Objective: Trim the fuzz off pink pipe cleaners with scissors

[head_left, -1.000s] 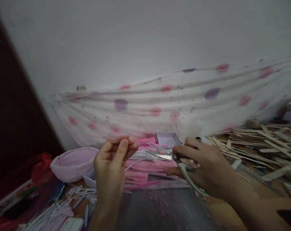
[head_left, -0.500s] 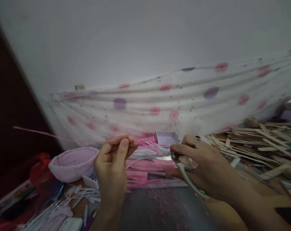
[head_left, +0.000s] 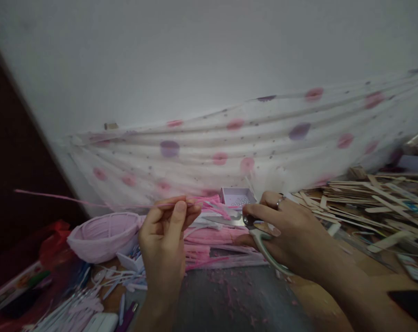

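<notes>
A thin pink strand (head_left: 67, 197) is pinched between the thumb and fingers of my left hand (head_left: 169, 230), and its long end reaches out to the left. My right hand (head_left: 281, 230) holds scissors (head_left: 264, 244) by the handles. Their blades look parted and point left, a little short of my left fingertips. Beneath and behind the blades lie bundles of pink strips (head_left: 212, 236) with some white ones among them.
A pale pink bowl (head_left: 101, 240) stands at the left. Behind the strips is a small box of beads (head_left: 237, 197). Wooden sticks (head_left: 364, 198) are heaped at the right. Pink scraps lie on a dark mat (head_left: 223, 299). White cords and pens are at lower left.
The scissor blades have parted and sit slightly nearer my left hand. My left hand still pinches the strand. The whole view has shifted slightly.
</notes>
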A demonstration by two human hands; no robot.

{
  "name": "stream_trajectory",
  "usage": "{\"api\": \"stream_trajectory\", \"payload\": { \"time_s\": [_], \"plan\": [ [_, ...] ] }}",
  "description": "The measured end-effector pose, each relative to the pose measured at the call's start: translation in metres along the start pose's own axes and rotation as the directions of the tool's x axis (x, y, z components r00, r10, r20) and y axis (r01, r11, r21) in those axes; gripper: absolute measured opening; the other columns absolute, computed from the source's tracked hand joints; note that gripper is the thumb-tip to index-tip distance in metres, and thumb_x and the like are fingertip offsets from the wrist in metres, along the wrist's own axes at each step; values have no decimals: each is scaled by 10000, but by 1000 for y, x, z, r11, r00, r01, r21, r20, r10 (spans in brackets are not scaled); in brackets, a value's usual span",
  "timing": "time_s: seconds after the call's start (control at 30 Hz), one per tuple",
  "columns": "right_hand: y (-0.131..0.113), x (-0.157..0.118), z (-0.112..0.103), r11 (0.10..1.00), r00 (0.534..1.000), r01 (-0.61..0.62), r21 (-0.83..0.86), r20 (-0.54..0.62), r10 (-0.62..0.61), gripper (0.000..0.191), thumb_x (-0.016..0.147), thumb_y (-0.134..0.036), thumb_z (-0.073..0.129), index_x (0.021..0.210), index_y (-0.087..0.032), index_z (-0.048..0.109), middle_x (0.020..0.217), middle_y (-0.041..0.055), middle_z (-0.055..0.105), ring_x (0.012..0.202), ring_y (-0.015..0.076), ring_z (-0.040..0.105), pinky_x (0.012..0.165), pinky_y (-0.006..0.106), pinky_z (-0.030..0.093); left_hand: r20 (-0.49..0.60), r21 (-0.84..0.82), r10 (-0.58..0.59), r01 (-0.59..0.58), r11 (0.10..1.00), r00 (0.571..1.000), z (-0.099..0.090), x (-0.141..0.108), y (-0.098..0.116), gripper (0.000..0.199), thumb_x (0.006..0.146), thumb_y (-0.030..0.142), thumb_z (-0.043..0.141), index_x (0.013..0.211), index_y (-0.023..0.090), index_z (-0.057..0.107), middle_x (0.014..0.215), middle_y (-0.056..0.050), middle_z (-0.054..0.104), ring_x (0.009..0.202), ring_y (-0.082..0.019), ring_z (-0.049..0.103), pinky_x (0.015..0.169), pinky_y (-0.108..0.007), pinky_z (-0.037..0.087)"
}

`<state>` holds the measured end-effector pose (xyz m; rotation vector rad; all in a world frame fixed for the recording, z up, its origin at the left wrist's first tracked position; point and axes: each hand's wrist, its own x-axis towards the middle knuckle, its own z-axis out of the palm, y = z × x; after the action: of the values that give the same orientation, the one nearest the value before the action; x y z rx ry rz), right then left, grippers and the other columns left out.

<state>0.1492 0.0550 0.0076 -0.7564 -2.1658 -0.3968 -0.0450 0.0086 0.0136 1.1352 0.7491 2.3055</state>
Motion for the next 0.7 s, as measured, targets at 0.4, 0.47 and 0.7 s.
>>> {"api": "stream_trajectory", "payload": {
  "time_s": [0.4,0.47,0.7],
  "plan": [
    [-1,-1,2,1000,1000,-8,5,-17,8,355,855,-520,548,939,-195,664,804,61,550,645,168,528,592,287,380,8,-9,-18,18,1000,1000,1,-2,1,37,752,193,714,756,164,692,738,-3,710,667,-112,692,677,-199,587],
    [-1,0,3,1000,999,-9,2,-30,9,364,863,-525,532,923,-194,669,786,60,550,627,167,525,579,286,374,6,-14,-23,23,1000,1000,1,-3,2,42,752,196,714,758,164,688,741,-5,711,671,-116,694,670,-197,586],
    [-1,2,6,999,999,27,29,-44,-26,344,863,-496,549,900,-179,677,740,53,560,586,155,516,549,270,354,-3,-29,-33,32,999,999,2,-1,2,60,736,193,724,750,160,676,741,4,703,673,-110,693,651,-182,579]
  ]
}}
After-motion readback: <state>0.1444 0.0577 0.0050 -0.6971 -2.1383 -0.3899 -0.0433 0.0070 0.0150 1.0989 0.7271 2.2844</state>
